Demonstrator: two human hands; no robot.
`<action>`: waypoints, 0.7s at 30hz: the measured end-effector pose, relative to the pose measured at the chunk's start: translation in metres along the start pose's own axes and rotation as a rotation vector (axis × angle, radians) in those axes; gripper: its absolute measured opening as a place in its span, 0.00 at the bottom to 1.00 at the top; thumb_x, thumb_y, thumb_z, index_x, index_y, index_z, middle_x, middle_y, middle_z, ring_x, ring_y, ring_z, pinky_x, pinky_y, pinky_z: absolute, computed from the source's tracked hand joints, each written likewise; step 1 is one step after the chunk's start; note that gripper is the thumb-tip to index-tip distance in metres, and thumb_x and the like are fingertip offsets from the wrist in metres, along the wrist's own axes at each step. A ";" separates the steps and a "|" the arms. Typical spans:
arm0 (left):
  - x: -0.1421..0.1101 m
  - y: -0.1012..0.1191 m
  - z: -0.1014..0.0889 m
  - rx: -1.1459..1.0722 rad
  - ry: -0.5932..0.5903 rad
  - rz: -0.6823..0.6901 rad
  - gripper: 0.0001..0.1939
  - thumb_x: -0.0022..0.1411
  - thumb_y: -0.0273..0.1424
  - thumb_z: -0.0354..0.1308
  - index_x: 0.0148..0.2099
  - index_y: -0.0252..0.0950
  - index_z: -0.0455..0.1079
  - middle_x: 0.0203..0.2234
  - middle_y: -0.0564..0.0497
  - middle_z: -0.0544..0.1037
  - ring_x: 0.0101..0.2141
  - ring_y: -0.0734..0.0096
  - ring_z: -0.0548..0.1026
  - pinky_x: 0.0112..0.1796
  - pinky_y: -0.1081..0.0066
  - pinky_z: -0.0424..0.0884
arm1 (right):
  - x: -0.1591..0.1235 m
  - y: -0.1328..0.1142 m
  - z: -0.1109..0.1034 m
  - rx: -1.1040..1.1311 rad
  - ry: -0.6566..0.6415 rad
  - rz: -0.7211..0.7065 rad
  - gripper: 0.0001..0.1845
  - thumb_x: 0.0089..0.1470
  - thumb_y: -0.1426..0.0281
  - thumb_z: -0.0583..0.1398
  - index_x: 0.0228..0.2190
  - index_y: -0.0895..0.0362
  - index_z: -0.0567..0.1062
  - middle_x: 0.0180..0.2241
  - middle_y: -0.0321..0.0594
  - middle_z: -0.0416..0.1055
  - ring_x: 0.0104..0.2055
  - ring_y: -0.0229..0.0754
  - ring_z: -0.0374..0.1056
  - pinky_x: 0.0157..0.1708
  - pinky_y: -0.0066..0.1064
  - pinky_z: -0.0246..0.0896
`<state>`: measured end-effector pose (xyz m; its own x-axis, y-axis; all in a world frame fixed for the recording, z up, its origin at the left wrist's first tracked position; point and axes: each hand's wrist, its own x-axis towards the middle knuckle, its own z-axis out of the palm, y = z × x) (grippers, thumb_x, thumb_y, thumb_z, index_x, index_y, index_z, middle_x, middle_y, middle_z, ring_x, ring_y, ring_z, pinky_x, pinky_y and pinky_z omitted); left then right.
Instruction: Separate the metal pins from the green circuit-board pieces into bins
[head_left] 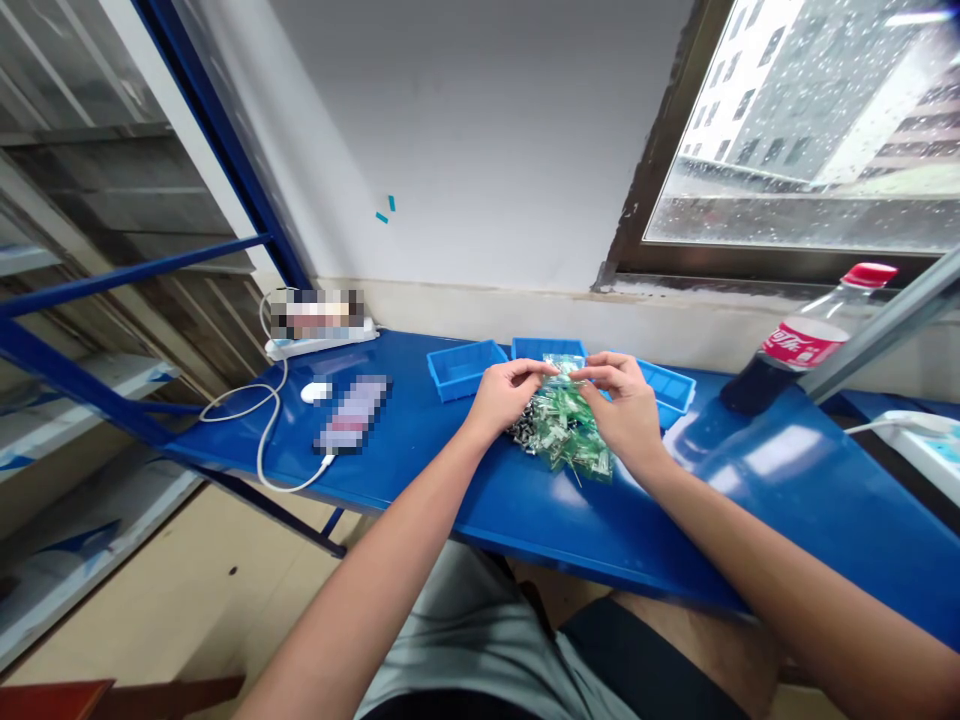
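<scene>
Between my two hands is a small clear plastic bag (564,364), held up by its edges. My left hand (504,395) pinches its left side with thumb and fingertips. On the other side, my right hand (621,405) grips it with thumb and forefinger, the other fingers curled. Just below lies a pile of similar filled bags (566,430) with a green tint, thin metal pieces showing in them. Loose small dark and silvery metal parts (523,436) lie at the pile's left edge, too small to name. What the held bag contains is unclear.
Behind the pile stand blue plastic bins, one at left (466,372), one in the middle (547,347), one at right (667,392). A cola bottle (799,345) stands at the right. Further left are a phone (352,415), its cable (262,460) and a power strip (322,342) on the blue table (420,450).
</scene>
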<state>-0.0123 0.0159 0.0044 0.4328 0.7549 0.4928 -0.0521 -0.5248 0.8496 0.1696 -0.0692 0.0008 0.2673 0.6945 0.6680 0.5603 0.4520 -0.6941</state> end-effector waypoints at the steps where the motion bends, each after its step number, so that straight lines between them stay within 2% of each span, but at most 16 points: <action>1: -0.001 0.001 0.000 0.026 -0.006 -0.010 0.12 0.68 0.26 0.57 0.44 0.37 0.83 0.41 0.46 0.86 0.43 0.62 0.83 0.49 0.58 0.80 | 0.000 0.001 0.000 0.002 -0.004 0.008 0.08 0.60 0.70 0.63 0.36 0.49 0.85 0.47 0.44 0.74 0.50 0.49 0.73 0.45 0.44 0.74; 4: -0.003 0.005 0.002 0.080 -0.018 0.006 0.12 0.68 0.26 0.58 0.47 0.36 0.83 0.45 0.44 0.86 0.47 0.60 0.83 0.51 0.58 0.80 | -0.002 0.002 0.001 0.020 -0.036 -0.004 0.11 0.62 0.72 0.61 0.35 0.49 0.84 0.44 0.43 0.76 0.47 0.48 0.74 0.46 0.45 0.73; 7: -0.004 0.009 0.002 0.110 -0.035 0.045 0.10 0.67 0.33 0.65 0.46 0.36 0.83 0.49 0.42 0.85 0.52 0.56 0.81 0.52 0.57 0.80 | -0.004 -0.003 0.002 0.024 -0.066 -0.054 0.13 0.63 0.73 0.59 0.34 0.50 0.83 0.46 0.42 0.78 0.50 0.49 0.75 0.51 0.47 0.71; 11: -0.005 0.014 -0.002 0.090 -0.086 0.067 0.13 0.66 0.38 0.67 0.48 0.37 0.83 0.55 0.41 0.82 0.59 0.51 0.78 0.50 0.58 0.81 | -0.006 -0.010 0.003 0.055 -0.107 -0.080 0.13 0.63 0.74 0.58 0.32 0.50 0.81 0.49 0.42 0.80 0.52 0.49 0.76 0.54 0.47 0.70; 15: -0.006 0.013 -0.002 0.054 -0.125 0.043 0.17 0.66 0.41 0.67 0.51 0.37 0.83 0.61 0.39 0.77 0.60 0.49 0.77 0.50 0.56 0.82 | -0.007 -0.010 0.004 0.070 -0.141 -0.065 0.13 0.63 0.75 0.57 0.33 0.51 0.80 0.49 0.40 0.81 0.52 0.49 0.77 0.55 0.47 0.70; 18: -0.007 0.007 0.000 0.016 -0.116 0.022 0.18 0.68 0.40 0.66 0.53 0.35 0.81 0.60 0.38 0.78 0.54 0.52 0.81 0.50 0.56 0.83 | -0.008 -0.010 0.005 0.064 -0.160 -0.083 0.14 0.62 0.76 0.57 0.33 0.50 0.81 0.48 0.40 0.82 0.51 0.48 0.77 0.55 0.47 0.70; 21: -0.006 0.002 0.002 0.020 -0.056 -0.033 0.18 0.69 0.36 0.64 0.57 0.33 0.78 0.52 0.38 0.83 0.41 0.57 0.86 0.44 0.57 0.84 | -0.008 -0.012 0.004 0.042 -0.168 -0.103 0.14 0.62 0.76 0.57 0.33 0.50 0.81 0.48 0.40 0.82 0.51 0.49 0.77 0.54 0.47 0.70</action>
<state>-0.0130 0.0091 0.0024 0.4838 0.7487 0.4532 -0.0197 -0.5084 0.8609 0.1571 -0.0781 0.0028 0.0736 0.7252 0.6846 0.5435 0.5464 -0.6372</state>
